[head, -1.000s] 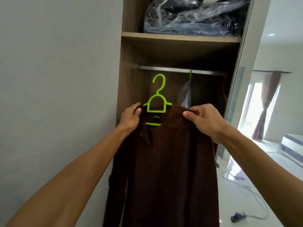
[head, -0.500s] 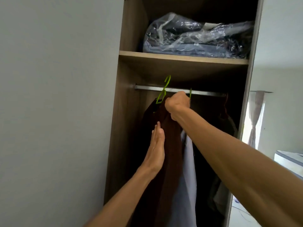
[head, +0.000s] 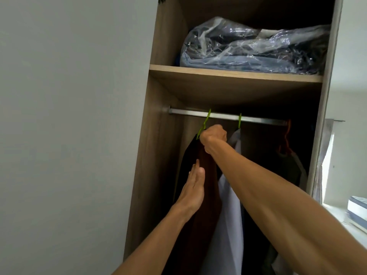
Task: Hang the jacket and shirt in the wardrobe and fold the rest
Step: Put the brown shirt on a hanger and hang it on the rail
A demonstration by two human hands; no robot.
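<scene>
a brown shirt [head: 207, 195] on a green hanger [head: 205, 121] is held up at the wardrobe [head: 156, 135] rail [head: 186, 112], the hook seen against the bar. the shirt's top is gripped in the curled right hand [head: 213, 136]; its side is pressed by the flat, straight-fingered left hand [head: 193, 188]. a pale garment [head: 228, 207] is hung just beside it.

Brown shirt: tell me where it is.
In the head view, the brown shirt hangs under the rail, toward its left end, left of a pale shirt, right hand gripping its green hanger.
</scene>
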